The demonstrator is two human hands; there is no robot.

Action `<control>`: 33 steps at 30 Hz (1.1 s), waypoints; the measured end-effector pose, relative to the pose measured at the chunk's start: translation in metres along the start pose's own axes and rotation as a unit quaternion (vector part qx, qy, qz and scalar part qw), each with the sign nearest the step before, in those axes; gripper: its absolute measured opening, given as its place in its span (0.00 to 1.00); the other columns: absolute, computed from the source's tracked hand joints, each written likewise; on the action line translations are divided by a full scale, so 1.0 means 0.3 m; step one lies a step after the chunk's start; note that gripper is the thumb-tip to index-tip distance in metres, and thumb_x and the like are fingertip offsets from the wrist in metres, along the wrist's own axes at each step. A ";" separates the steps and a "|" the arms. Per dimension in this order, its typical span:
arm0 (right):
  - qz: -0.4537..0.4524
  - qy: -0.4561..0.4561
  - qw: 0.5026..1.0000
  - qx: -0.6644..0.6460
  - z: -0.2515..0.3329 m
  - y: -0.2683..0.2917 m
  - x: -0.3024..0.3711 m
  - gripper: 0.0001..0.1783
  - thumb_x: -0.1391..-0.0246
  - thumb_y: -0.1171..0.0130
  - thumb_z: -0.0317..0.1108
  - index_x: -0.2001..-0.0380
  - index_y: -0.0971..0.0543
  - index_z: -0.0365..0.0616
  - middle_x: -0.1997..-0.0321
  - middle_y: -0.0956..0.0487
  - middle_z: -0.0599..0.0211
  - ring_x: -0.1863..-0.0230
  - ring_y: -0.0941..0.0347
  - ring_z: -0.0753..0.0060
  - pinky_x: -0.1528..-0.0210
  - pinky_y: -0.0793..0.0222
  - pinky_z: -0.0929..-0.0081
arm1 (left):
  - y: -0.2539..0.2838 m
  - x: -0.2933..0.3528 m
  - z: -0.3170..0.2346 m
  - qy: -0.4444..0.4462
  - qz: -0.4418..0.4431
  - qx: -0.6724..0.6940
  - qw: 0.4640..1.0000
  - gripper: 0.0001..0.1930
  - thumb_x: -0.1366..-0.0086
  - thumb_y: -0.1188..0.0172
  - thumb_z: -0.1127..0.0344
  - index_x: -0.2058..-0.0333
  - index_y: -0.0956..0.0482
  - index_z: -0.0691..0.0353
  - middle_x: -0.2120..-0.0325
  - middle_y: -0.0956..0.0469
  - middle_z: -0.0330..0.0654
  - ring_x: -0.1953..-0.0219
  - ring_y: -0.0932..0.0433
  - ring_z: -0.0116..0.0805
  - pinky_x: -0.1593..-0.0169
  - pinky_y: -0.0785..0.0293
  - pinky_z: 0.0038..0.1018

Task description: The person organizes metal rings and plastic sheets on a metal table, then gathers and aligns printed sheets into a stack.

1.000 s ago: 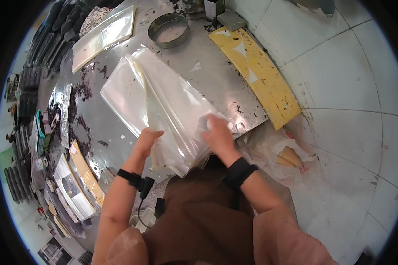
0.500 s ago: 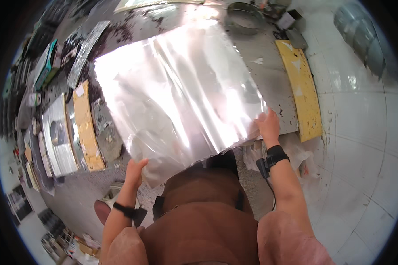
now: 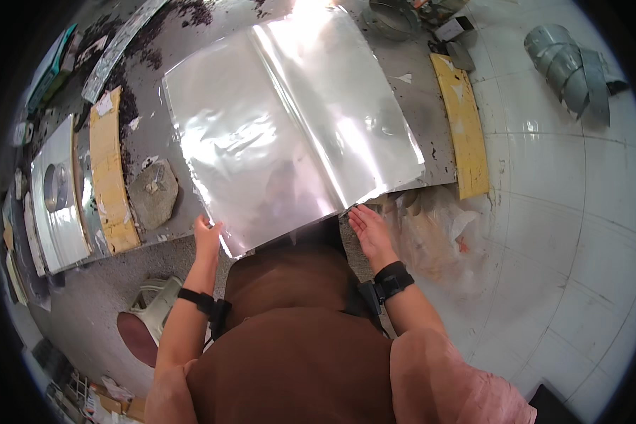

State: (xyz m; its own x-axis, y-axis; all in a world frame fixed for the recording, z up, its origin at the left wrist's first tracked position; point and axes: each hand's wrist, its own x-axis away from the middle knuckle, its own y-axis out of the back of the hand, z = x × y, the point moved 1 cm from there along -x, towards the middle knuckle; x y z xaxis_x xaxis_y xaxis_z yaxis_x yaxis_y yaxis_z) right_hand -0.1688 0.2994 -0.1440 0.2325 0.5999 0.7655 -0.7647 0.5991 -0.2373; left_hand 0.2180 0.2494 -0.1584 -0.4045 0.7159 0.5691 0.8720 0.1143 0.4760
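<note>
A large, thin, shiny silver sheet (image 3: 240,169) lies across the table in front of me, tilted, with a long raised crease running from its far edge to its near edge. My left hand (image 3: 207,239) is at its near left corner, thumb and fingers closed at the sheet's edge. At the near edge, right of the crease, my right hand (image 3: 369,230) has its fingers stretched out and its fingertips right by the edge. Whether those fingertips touch the sheet is hard to tell.
The grey table (image 3: 431,134) has a yellow board (image 3: 459,127) along its right edge. Another yellow board (image 3: 108,173), a stone-like block (image 3: 154,194) and a silver panel with a round hole (image 3: 62,194) are on the left. A round metal pan (image 3: 392,18) stands far right; curved metal pieces (image 3: 562,67) lie on the tiled floor.
The sheet has come down flatter onto the table and looks smoother. My right hand has let go of its right corner and moved left along the near edge. My left hand stays near the left corner.
</note>
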 end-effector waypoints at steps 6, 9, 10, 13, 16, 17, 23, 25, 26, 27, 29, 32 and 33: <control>-0.031 0.002 0.993 -0.111 -0.010 -0.035 -0.013 0.16 0.45 0.50 0.29 0.53 0.32 0.35 0.57 0.25 0.58 0.57 0.27 0.66 0.55 0.29 0.74 | -0.025 0.020 -0.303 -0.216 0.133 -0.159 0.954 0.24 0.47 0.46 0.76 0.48 0.35 0.66 0.51 0.34 0.49 0.56 0.29 0.37 0.54 0.30 0.31; -0.044 -0.011 0.987 -0.152 0.002 -0.031 -0.021 0.14 0.45 0.50 0.29 0.55 0.31 0.36 0.58 0.25 0.58 0.59 0.26 0.66 0.57 0.28 0.73 | -0.229 0.099 -0.518 -0.284 0.263 -0.154 0.909 0.20 0.46 0.46 0.75 0.52 0.32 0.65 0.56 0.30 0.48 0.61 0.26 0.36 0.58 0.28 0.30; -0.029 -0.022 0.984 -0.174 0.001 -0.030 -0.020 0.13 0.45 0.50 0.29 0.57 0.30 0.36 0.60 0.24 0.59 0.60 0.26 0.67 0.59 0.28 0.73 | -0.309 0.117 -0.570 -0.282 0.301 -0.159 0.897 0.18 0.45 0.46 0.74 0.54 0.31 0.65 0.58 0.28 0.47 0.63 0.26 0.36 0.59 0.27 0.30; -0.004 -0.041 0.975 -0.218 0.009 -0.060 -0.013 0.10 0.45 0.49 0.29 0.60 0.29 0.37 0.65 0.24 0.62 0.63 0.26 0.68 0.59 0.27 0.73 | -0.540 0.039 -0.539 -0.292 0.320 -0.147 0.889 0.13 0.45 0.46 0.73 0.59 0.28 0.64 0.66 0.25 0.45 0.66 0.25 0.35 0.61 0.28 0.28; 0.019 -0.064 0.964 -0.257 0.029 -0.063 -0.028 0.06 0.46 0.46 0.31 0.65 0.28 0.43 0.70 0.25 0.68 0.68 0.27 0.73 0.62 0.26 0.76 | -0.661 -0.018 -0.522 -0.264 0.268 -0.156 0.913 0.09 0.44 0.46 0.74 0.63 0.28 0.65 0.72 0.26 0.38 0.73 0.28 0.26 0.69 0.30 0.22; 0.020 -0.081 0.972 -0.220 0.046 -0.062 -0.030 0.06 0.46 0.45 0.33 0.66 0.27 0.46 0.71 0.26 0.71 0.69 0.27 0.76 0.66 0.28 0.79 | -0.672 -0.024 -0.522 -0.273 0.245 -0.182 0.912 0.06 0.45 0.45 0.73 0.66 0.27 0.64 0.75 0.25 0.39 0.73 0.27 0.29 0.68 0.30 0.24; 0.043 0.008 0.994 -0.105 0.188 0.046 -0.214 0.08 0.47 0.42 0.39 0.71 0.29 0.50 0.76 0.29 0.78 0.77 0.33 0.84 0.80 0.41 0.86 | -0.672 -0.061 -0.534 -0.233 0.250 -0.245 0.907 0.03 0.45 0.44 0.71 0.71 0.27 0.62 0.80 0.27 0.38 0.76 0.28 0.29 0.70 0.32 0.25; 0.014 0.049 0.998 -0.032 0.294 0.057 -0.263 0.11 0.49 0.40 0.40 0.70 0.29 0.46 0.76 0.29 0.76 0.81 0.37 0.84 0.81 0.43 0.85 | -0.666 -0.064 -0.547 -0.214 0.271 -0.248 0.905 0.03 0.45 0.44 0.71 0.72 0.27 0.62 0.80 0.28 0.38 0.76 0.29 0.29 0.70 0.32 0.24; 0.000 0.091 0.992 0.085 0.366 0.025 -0.259 0.15 0.53 0.39 0.42 0.72 0.26 0.42 0.81 0.30 0.76 0.84 0.38 0.81 0.81 0.44 0.83 | -0.655 -0.075 -0.544 -0.212 0.258 -0.245 0.910 0.03 0.45 0.44 0.71 0.72 0.27 0.62 0.80 0.28 0.38 0.76 0.29 0.29 0.70 0.32 0.24; -0.018 0.083 0.989 0.121 0.418 -0.004 -0.245 0.17 0.53 0.39 0.42 0.71 0.26 0.38 0.80 0.28 0.72 0.82 0.35 0.77 0.80 0.41 0.80 | -0.658 -0.077 -0.548 -0.195 0.287 -0.235 0.908 0.03 0.45 0.44 0.73 0.71 0.27 0.63 0.80 0.28 0.36 0.77 0.29 0.27 0.71 0.32 0.23; -0.034 0.206 0.941 0.265 0.450 -0.039 -0.256 0.22 0.52 0.40 0.43 0.66 0.25 0.30 0.74 0.23 0.56 0.75 0.27 0.61 0.71 0.33 0.68 | -0.646 -0.078 -0.575 -0.141 0.376 -0.191 0.896 0.06 0.40 0.46 0.68 0.67 0.29 0.62 0.74 0.27 0.36 0.72 0.28 0.26 0.67 0.30 0.23; -0.009 0.367 0.853 0.370 0.494 -0.205 -0.065 0.22 0.52 0.41 0.43 0.64 0.25 0.31 0.71 0.22 0.49 0.68 0.26 0.48 0.63 0.32 0.62 | -0.542 -0.041 -0.629 -0.012 0.400 -0.105 0.910 0.19 0.35 0.52 0.53 0.56 0.30 0.63 0.62 0.27 0.42 0.60 0.27 0.30 0.57 0.29 0.27; 0.020 0.380 0.841 0.385 0.496 -0.255 -0.012 0.22 0.51 0.41 0.43 0.62 0.25 0.33 0.68 0.22 0.49 0.65 0.27 0.46 0.61 0.32 0.62 | -0.499 -0.044 -0.621 -0.011 0.394 -0.093 0.914 0.19 0.35 0.52 0.53 0.56 0.30 0.63 0.62 0.27 0.42 0.60 0.27 0.30 0.57 0.29 0.27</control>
State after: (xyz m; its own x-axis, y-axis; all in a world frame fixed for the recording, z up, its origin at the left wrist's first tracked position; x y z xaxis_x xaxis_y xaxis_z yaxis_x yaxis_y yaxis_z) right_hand -0.2004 0.1725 -0.0397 0.2897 0.9526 0.0929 -0.8754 0.2245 0.4281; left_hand 0.0415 0.0946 -0.1123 0.3358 0.5392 0.7723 0.8279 -0.5600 0.0310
